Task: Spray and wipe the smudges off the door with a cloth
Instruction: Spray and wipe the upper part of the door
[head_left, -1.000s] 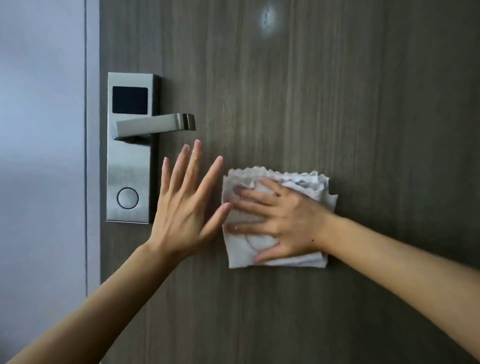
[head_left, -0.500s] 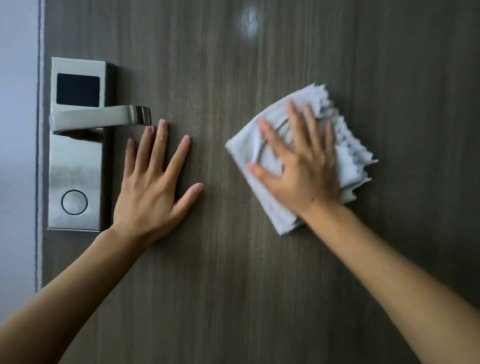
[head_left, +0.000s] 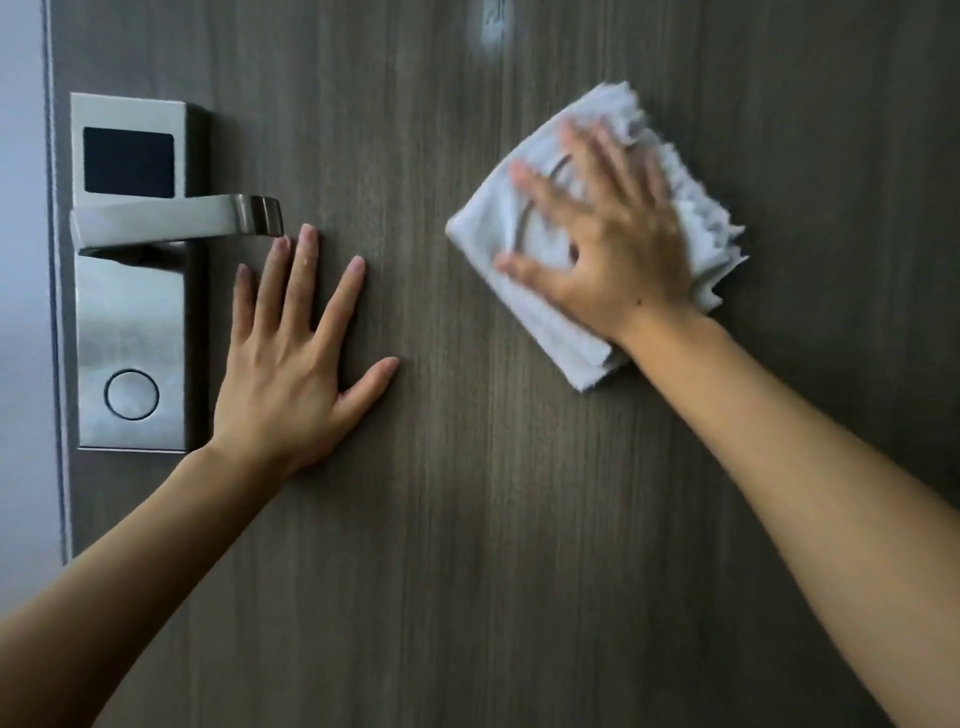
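Cloth (head_left: 524, 291): white, folded, lying flat against the door (head_left: 467, 519), right of centre, long axis tilting from lower right up to upper left.
Right hand (head_left: 613, 260): pressing the cloth flat, fingers straight and spread, pointing up-left; blurred, gripping nothing.
Smudge (head_left: 491, 26): pale patch showing at the top edge, up and slightly left of the cloth, beyond the fingertips; right hand lying much nearer it.
Left hand (head_left: 291, 358): resting flat on bare door, fingers splayed, holding nothing, well apart from the cloth.
Lever handle (head_left: 176, 221): sitting just above the left fingertips.
Lock plate (head_left: 130, 322): standing left of the left hand.
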